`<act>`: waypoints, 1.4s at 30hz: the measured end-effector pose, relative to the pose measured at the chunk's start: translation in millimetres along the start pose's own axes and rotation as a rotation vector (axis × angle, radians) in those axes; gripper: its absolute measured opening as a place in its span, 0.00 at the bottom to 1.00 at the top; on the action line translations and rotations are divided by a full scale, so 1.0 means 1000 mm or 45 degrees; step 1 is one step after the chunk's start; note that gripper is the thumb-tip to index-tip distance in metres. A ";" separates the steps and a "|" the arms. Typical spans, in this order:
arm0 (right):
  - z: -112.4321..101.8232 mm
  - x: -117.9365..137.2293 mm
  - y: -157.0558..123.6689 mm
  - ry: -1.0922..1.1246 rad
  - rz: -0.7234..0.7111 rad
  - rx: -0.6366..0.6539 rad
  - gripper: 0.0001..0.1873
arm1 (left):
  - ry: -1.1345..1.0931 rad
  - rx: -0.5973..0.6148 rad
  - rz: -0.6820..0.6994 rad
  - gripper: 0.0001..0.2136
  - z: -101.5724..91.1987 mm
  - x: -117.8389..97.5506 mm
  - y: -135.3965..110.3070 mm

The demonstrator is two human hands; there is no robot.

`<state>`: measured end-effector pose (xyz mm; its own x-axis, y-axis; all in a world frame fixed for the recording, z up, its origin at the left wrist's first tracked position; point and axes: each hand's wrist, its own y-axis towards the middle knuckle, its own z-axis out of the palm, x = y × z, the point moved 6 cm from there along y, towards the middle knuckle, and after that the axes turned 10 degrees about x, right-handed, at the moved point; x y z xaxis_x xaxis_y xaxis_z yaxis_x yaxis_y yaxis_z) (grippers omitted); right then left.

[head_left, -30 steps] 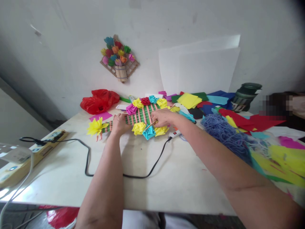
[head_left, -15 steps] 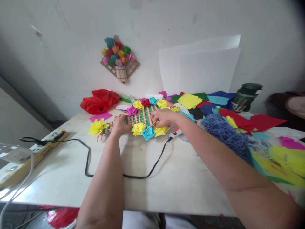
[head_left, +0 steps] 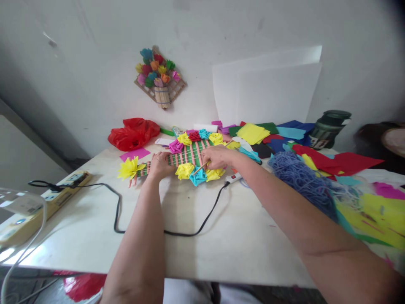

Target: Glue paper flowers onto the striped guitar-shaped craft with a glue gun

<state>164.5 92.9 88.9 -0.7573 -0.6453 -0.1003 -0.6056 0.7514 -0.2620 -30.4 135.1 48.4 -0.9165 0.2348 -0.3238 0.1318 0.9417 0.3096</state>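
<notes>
A grid of pink and green sticks (head_left: 186, 155) lies at the far side of the white table (head_left: 177, 236), edged with paper flowers in yellow, pink, red and blue. My left hand (head_left: 160, 164) rests on its left part, fingers curled down onto the sticks beside a yellow flower (head_left: 128, 168). My right hand (head_left: 218, 157) sits on the right part, pinching a thin wooden stick (head_left: 200, 169) that points down-left between a yellow flower (head_left: 184, 170) and a blue flower (head_left: 198, 176).
A black cord (head_left: 190, 230) runs from a power strip (head_left: 47, 198) at the left to a white tool (head_left: 233, 177). Coloured paper sheets (head_left: 253, 133), blue yarn (head_left: 300, 179), a red bag (head_left: 133, 133) and a dark jar (head_left: 329, 126) crowd the back and right.
Hardly anything differs. Both hands stay on the stick grid; the view has shifted slightly.
</notes>
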 end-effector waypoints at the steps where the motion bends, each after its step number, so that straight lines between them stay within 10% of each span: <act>1: 0.001 -0.001 0.000 0.014 -0.008 0.005 0.13 | 0.000 -0.001 0.000 0.25 0.000 0.000 0.000; 20: -0.007 -0.023 -0.041 0.582 0.088 -0.399 0.23 | 0.102 -0.025 0.059 0.26 0.006 0.007 0.001; 31: -0.015 -0.053 -0.053 0.417 0.468 -0.643 0.16 | 0.087 -0.149 -0.078 0.27 -0.005 0.010 -0.004; 42: 0.000 -0.066 -0.052 0.421 0.398 -0.472 0.15 | 0.089 -0.192 -0.222 0.25 -0.004 0.016 -0.004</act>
<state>245.9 96.6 108.6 -0.9137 -0.3529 0.2017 -0.3412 0.9356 0.0910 -47.3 133.8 45.9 -0.9450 0.0495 -0.3233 -0.0839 0.9188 0.3857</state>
